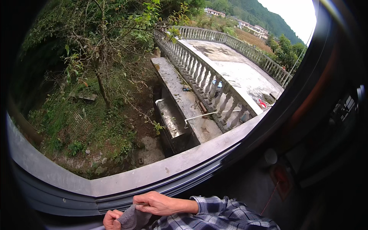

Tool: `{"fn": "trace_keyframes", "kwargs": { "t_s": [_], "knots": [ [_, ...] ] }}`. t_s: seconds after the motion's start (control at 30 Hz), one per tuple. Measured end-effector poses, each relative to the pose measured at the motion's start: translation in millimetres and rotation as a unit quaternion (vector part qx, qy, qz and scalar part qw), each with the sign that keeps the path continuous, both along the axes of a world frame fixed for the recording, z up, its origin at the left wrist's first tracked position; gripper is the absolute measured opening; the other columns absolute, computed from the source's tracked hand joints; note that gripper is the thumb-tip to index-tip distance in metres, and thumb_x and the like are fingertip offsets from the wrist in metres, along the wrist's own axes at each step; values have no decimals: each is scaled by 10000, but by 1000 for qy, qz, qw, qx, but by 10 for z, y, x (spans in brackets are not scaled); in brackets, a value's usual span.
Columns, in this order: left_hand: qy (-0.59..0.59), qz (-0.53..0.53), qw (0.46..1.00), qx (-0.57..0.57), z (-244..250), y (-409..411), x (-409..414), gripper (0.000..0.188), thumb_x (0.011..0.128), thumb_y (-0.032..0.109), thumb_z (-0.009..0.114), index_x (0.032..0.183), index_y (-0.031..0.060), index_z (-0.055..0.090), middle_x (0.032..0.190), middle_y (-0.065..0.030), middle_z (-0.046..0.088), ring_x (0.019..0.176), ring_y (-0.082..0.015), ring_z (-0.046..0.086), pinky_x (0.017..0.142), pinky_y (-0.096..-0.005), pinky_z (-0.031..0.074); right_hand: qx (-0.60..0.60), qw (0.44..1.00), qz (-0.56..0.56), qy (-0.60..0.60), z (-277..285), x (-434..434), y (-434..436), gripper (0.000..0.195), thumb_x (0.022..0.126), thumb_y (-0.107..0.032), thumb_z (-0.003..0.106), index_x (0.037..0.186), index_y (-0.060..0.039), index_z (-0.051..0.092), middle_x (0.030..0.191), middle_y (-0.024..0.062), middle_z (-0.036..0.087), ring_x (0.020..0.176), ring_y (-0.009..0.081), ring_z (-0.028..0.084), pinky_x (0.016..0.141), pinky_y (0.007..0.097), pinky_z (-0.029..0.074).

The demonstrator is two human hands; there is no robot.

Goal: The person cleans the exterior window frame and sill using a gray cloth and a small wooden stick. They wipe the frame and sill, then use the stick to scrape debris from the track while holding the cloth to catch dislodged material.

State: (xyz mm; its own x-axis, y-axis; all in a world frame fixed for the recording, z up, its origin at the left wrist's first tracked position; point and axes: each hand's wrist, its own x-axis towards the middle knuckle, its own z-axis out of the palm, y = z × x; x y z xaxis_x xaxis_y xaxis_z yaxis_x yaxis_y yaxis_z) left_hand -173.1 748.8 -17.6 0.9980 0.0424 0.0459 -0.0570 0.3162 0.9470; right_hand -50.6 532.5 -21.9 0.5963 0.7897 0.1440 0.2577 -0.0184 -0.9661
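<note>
A grey cloth (132,217) is stretched between my two hands at the bottom of the view, close to the inner edge of a window frame. My right hand (155,203), below a checked shirt cuff, pinches the cloth's upper edge between thumb and fingers. Lower and to the left, my left hand (112,220) is closed on the cloth's other side, its lower part cut off by the picture's rim. The dark metal window track (161,189) runs just beyond both hands, with a pale sill (138,175) outside it.
Outside and below are a concrete ledge (184,97) with a white pipe (201,115), a stone balustrade (198,69) around a terrace (238,69), and a leafy tree (102,86). The room's dark interior lies at right, with a thin red cord (270,198).
</note>
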Motion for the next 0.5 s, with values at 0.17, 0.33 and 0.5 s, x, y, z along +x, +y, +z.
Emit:
{"fn": "trace_keyframes", "kwargs": {
  "t_s": [0.17,0.33,0.5],
  "knots": [
    [84,-82,977,176,-61,18,32,254,985,167,547,1187,18,588,1052,-66,612,978,-163,588,887,-293,477,87,985,53,141,264,-24,-77,274,1077,-266,502,931,-35,511,804,-40,452,751,65,394,635,257,380],
    [-88,-138,915,369,-542,30,483,338,734,198,815,986,18,678,986,-81,653,1005,-256,551,906,-370,425,108,942,-29,316,133,100,-145,212,1047,-202,532,923,-36,572,804,-52,535,769,29,475,681,225,418],
    [114,-169,972,119,-710,128,334,426,829,149,790,1183,-6,610,1040,-6,616,946,-90,580,886,-272,479,237,867,-150,411,59,335,-256,193,1023,-147,489,948,-7,598,819,28,609,682,98,537,630,262,429]
  ]
}}
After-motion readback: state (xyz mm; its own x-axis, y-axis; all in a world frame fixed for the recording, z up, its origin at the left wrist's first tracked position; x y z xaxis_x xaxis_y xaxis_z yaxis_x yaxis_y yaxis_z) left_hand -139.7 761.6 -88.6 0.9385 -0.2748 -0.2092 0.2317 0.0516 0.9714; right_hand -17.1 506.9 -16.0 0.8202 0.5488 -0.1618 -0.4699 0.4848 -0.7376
